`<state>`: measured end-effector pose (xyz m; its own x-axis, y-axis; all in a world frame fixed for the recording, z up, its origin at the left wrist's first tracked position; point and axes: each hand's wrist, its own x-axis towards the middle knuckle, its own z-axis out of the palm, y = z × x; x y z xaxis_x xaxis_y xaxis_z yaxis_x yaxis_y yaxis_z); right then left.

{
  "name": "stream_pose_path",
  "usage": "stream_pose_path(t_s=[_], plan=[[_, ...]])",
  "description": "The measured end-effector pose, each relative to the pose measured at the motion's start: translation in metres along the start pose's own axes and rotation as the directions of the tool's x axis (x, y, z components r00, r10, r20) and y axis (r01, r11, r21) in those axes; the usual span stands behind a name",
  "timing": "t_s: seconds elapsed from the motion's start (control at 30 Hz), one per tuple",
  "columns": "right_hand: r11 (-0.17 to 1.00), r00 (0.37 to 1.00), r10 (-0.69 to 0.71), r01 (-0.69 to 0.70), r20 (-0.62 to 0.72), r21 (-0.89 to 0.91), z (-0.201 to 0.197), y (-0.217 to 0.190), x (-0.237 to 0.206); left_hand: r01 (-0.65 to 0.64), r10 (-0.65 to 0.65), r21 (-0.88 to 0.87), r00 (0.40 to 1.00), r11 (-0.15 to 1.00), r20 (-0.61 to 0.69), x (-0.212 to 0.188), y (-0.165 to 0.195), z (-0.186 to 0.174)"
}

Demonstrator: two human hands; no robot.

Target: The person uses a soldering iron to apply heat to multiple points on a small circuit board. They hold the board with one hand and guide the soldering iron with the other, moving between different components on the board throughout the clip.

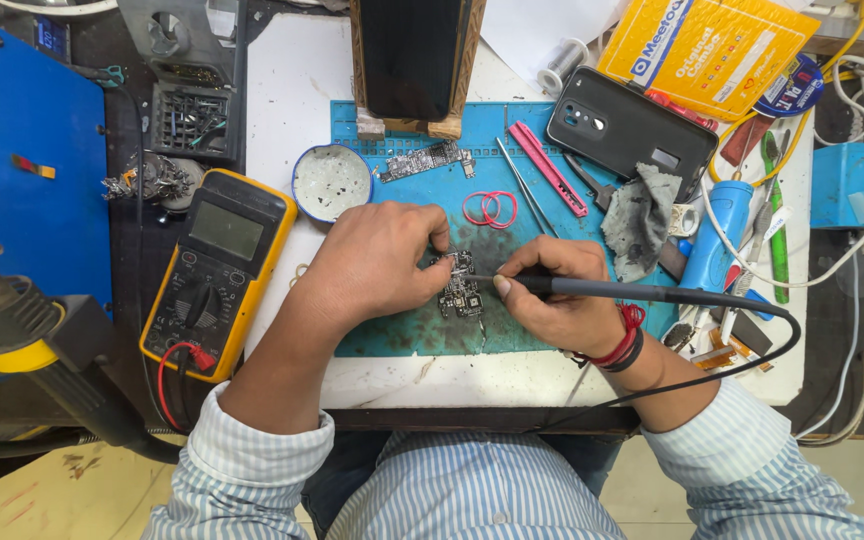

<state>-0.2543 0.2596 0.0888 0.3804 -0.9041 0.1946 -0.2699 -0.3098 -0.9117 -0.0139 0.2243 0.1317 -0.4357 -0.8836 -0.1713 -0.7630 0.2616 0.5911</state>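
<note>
We fix a tiny circuit board (460, 285) on the blue mat (392, 335).
Left hand (377, 262) pinches board's top edge; right hand (557, 295) grips soldering iron (592, 288) w/ tip on it. Board looks light, thin, breakable — hold by edges.

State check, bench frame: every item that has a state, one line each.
left hand: pinching the small circuit board on the blue mat
right hand: gripping the soldering iron, tip at the board
multimeter: screen blank, red lead plugged in
phone: face down, back showing
round tin: open
second board: lying untouched on the mat
rubber bands: loose on the mat
</note>
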Motion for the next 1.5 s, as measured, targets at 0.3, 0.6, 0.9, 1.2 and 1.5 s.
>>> stream_pose_path(t_s=[0.3, 0.6, 0.9, 1.2, 1.5], plan=[[1.000, 1.000, 0.001, -0.001, -0.011, 0.009, 0.0007, 0.0005, 0.0000, 0.002, -0.002, 0.003, 1.000, 1.000, 0.002, 0.0001, 0.0006, -0.0001], [1.000, 1.000, -0.009, 0.009, -0.010, 0.003, 0.0010, 0.0004, 0.0000, 0.000, 0.000, 0.003, 1.000, 1.000, 0.000, 0.0000, -0.0001, 0.0005], [1.000, 1.000, -0.014, 0.014, -0.008, 0.010, 0.0005, 0.0009, -0.0001, -0.006, 0.006, 0.005, 1.000, 1.000, -0.002, 0.0002, -0.0002, 0.0012], [1.000, 1.000, -0.003, 0.004, -0.008, 0.008, 0.0000, 0.0003, -0.0001, -0.001, 0.001, 0.009, 1.000, 1.000, 0.005, 0.0007, -0.0002, 0.0010], [1.000, 1.000, -0.003, 0.003, -0.014, -0.011, 0.0008, 0.0003, -0.0010, 0.010, -0.010, 0.011, 1.000, 1.000, 0.015, 0.0003, 0.0002, 0.0001]])
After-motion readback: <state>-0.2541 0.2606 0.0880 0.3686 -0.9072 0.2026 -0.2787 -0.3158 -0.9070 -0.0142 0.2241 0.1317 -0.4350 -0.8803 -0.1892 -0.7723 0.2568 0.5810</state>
